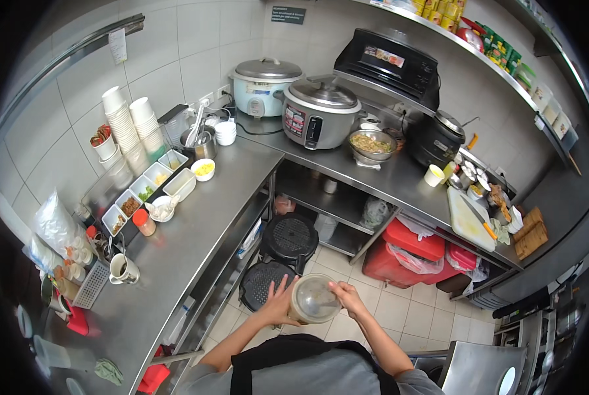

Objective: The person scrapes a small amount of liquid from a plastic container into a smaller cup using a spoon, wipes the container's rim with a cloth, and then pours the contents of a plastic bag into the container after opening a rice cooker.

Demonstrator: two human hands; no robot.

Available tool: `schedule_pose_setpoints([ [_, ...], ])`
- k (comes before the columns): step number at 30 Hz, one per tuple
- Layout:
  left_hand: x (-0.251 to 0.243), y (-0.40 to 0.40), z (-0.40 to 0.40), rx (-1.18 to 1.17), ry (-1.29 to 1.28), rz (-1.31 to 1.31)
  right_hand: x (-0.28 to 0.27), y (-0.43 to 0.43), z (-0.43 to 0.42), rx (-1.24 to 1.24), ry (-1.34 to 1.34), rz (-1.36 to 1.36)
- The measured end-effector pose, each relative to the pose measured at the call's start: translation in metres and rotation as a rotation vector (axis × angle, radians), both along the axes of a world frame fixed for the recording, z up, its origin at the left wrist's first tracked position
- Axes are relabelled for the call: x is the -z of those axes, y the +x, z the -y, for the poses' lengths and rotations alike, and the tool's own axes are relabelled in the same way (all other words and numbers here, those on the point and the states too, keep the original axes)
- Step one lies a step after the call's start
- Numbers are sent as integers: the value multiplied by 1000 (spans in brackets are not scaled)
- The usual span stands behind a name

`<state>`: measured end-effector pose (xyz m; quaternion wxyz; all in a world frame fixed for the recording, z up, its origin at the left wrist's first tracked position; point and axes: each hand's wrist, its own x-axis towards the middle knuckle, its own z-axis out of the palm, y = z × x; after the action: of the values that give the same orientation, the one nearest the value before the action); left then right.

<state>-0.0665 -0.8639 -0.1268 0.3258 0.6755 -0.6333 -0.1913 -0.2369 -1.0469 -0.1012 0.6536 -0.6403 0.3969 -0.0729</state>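
Observation:
Above the tiled floor, close to my body, is a round translucent plastic container (316, 298) with a clear lid facing up. My right hand (348, 298) grips its right rim, thumb over the lid's edge. Against the left side rests my left hand (277, 302), fingers spread and thumb low by the near edge, so the two hands hold it between them. What is inside shows only dimly through the lid. Beyond my left hand, two black round slotted lids or bases (289, 236) sit low near the floor.
Left lies a steel counter (195, 217) with a topping tray (144, 190), stacked paper cups (126, 123) and a mug (123, 269). Rice cookers (321, 113), a noodle bowl (372, 145) and a cutting board with a knife (467, 217) stand on the back counter. Red bins (398, 256) sit below.

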Motion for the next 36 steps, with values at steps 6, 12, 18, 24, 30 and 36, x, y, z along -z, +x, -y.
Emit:
schedule_pose_setpoints([
  [6,19,132,51,-143,399,247,69,39,84,270,383,36],
  [12,-8,272,131,-512,42,21,159,154,224,386,665,259],
  [18,15,405,238,-760,1,181,221,332,355,248,741,195],
  [24,46,470,303,-911,64,149,286,486,399,363,786,215],
  [30,52,477,309,-937,154,238,396,573,423,500,1050,372],
  [36,36,481,319,-882,117,221,393,599,418,466,1064,334],
])
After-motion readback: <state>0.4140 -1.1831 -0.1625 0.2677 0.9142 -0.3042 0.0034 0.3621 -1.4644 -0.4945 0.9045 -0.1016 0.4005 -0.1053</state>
